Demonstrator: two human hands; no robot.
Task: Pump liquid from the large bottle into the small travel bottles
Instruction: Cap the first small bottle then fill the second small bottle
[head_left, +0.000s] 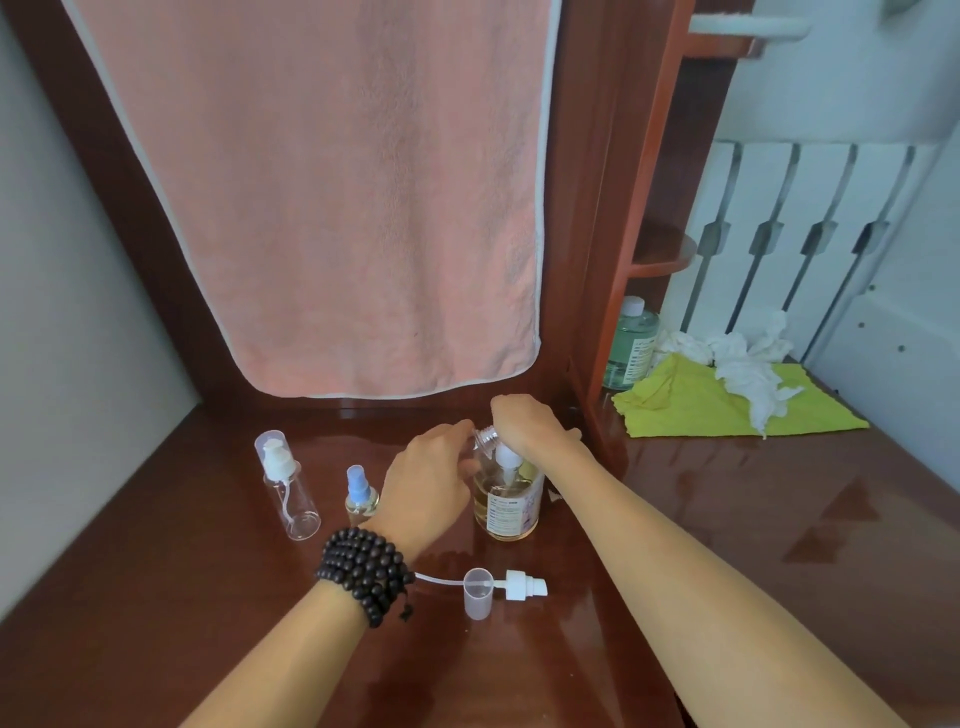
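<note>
The large bottle (506, 506) of amber liquid stands on the dark wooden tabletop (727, 519). My right hand (524, 423) rests closed on top of its white pump head. My left hand (434, 480) holds a small clear travel bottle (485, 436) tilted with its threaded neck against the pump spout. To the left stand an empty clear travel bottle (288, 488) with a white pump and cap, and a small spray bottle (361, 496) with a blue top. A loose white pump with tube (524, 584) and a clear cap (478, 592) lie in front.
A pink towel (332, 197) hangs behind the bottles. On the right lie a yellow-green cloth (717, 402) and crumpled white tissues (748, 364), with a green bottle (631, 343) on the shelf. A white radiator (789, 234) stands at the back right.
</note>
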